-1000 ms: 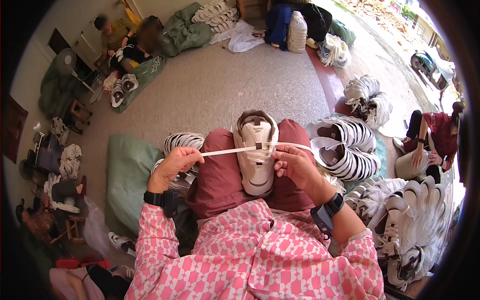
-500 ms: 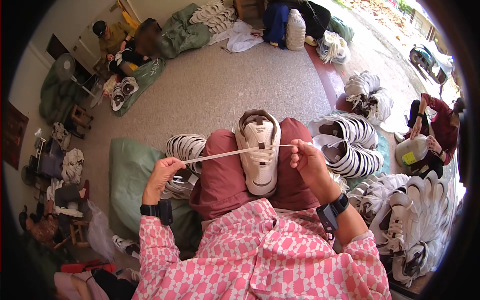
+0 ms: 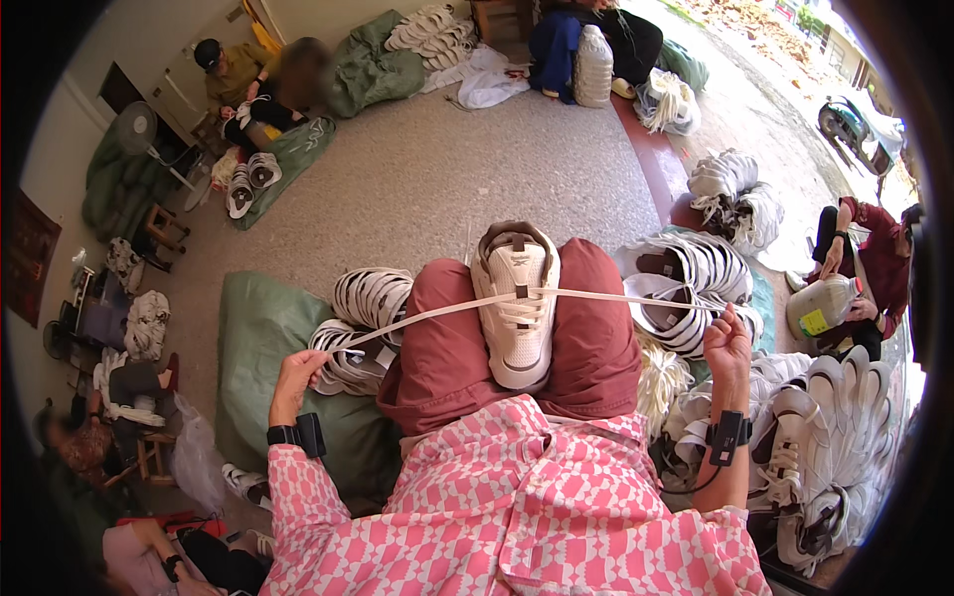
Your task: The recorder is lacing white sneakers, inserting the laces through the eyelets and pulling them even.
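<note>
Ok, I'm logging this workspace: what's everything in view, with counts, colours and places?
shoe: one, white and brown, centre
lace: one, white, across that shoe
stacked shoes: many, mostly white, around the room
lace bundle: one, cream, right of centre
sacking: several pieces, green, left and back
jug: one, pale, far right
other people: at least five, mixed clothing, around edges
fan: one, grey, upper left
stools: at least two, brown, left
cloth: one, white, top centre
scooter: one, dark, outside, upper right
trousers: one pair, dusky red, centre
shirt: one, pink and white, bottom
wrist devices: two, black, both wrists
left hand: one, bare, holding lace
right hand: one, bare, holding lace
</note>
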{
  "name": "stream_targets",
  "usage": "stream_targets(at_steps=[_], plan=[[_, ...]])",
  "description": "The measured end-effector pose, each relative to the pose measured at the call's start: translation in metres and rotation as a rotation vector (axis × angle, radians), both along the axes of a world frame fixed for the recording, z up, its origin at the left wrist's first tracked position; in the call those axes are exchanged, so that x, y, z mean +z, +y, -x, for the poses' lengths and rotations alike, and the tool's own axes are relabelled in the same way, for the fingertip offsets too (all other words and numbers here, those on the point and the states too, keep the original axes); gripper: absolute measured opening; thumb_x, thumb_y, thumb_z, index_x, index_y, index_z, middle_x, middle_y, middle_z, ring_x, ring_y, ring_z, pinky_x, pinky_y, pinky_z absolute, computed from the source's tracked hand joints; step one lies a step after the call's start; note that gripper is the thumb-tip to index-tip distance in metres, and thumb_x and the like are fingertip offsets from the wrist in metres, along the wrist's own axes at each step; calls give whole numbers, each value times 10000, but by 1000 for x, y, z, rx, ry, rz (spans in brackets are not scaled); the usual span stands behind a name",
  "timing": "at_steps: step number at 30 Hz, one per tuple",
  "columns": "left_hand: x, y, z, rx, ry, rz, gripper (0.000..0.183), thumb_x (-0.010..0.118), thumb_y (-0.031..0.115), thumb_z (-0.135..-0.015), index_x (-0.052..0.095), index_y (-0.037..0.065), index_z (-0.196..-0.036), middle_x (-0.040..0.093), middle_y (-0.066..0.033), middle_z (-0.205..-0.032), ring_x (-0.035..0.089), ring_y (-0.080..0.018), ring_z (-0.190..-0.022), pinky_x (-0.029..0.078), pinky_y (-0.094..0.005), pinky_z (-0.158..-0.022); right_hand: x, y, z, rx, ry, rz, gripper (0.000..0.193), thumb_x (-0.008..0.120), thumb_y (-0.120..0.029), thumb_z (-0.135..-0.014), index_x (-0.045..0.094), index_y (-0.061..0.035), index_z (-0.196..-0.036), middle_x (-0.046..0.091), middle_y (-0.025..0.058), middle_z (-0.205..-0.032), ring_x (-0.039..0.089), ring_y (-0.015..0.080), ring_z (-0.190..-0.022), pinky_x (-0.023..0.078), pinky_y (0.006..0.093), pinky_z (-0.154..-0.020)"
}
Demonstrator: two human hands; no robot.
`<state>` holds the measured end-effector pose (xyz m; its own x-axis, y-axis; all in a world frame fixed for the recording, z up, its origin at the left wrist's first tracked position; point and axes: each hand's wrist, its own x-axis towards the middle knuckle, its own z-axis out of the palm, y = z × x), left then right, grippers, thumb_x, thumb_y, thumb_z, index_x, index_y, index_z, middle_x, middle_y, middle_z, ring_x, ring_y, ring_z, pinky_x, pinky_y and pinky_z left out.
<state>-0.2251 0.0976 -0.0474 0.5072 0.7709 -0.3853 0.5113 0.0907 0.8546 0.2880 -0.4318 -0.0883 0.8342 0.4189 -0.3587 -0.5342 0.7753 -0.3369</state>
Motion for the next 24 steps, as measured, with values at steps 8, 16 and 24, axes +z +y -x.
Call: stream_targets(at_steps=[8,16,24], plan=[[-17,-7,-18,445,-753,156,180,680,220,-910,641,90,-1028,641,19,-816,593,-78,-684,468,-213,-544,-14,-19,7,59,-17,84,305,542,-51,-954,558,-35,-1257,682,47,-931,643,115,-689,528,216,-531],[23,-3,-58,594,-1144,502,173,623,207,-944,606,47,-1006,675,-52,-1019,658,-195,-912,522,-367,-941,-6,1,16,-39,-74,212,361,552,-4,-940,534,-21,-1300,674,56,-1146,675,138,-913,582,247,-719],[62,-13,-106,132,-881,128,120,629,156,-942,598,48,-984,654,-42,-807,529,-67,-613,392,-206,-491,41,62,11,-80,-289,785,185,619,-178,-948,628,-47,-1078,655,13,-874,623,93,-671,475,218,-508]])
